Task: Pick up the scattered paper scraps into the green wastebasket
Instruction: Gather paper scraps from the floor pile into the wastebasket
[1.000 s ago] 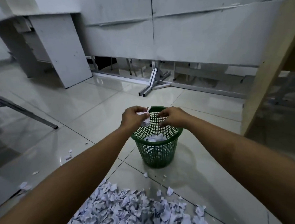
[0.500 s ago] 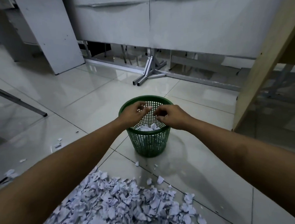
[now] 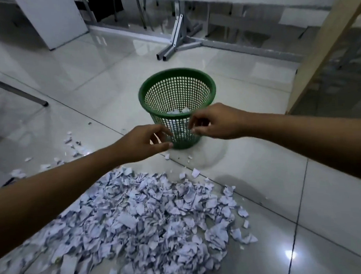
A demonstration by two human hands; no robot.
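Observation:
The green mesh wastebasket (image 3: 206, 82) stands upright on the tiled floor, with a few white scraps at its bottom. A large pile of torn white paper scraps (image 3: 150, 217) covers the floor in front of it. My left hand (image 3: 143, 143) hovers low at the basket's near left side, fingers loosely curved and holding nothing. My right hand (image 3: 214, 122) hangs in front of the basket's near rim, fingers loosely curled; nothing shows in them.
Loose scraps (image 3: 72, 143) lie scattered to the left of the pile. A grey metal table foot (image 3: 175, 39) stands behind the basket, a wooden post (image 3: 324, 47) to the right, a slanted metal leg (image 3: 16, 90) at the left.
Both hands have dropped their scraps into the basket and drawn back toward me and downward, out from over the rim. The view has tilted down onto the pile.

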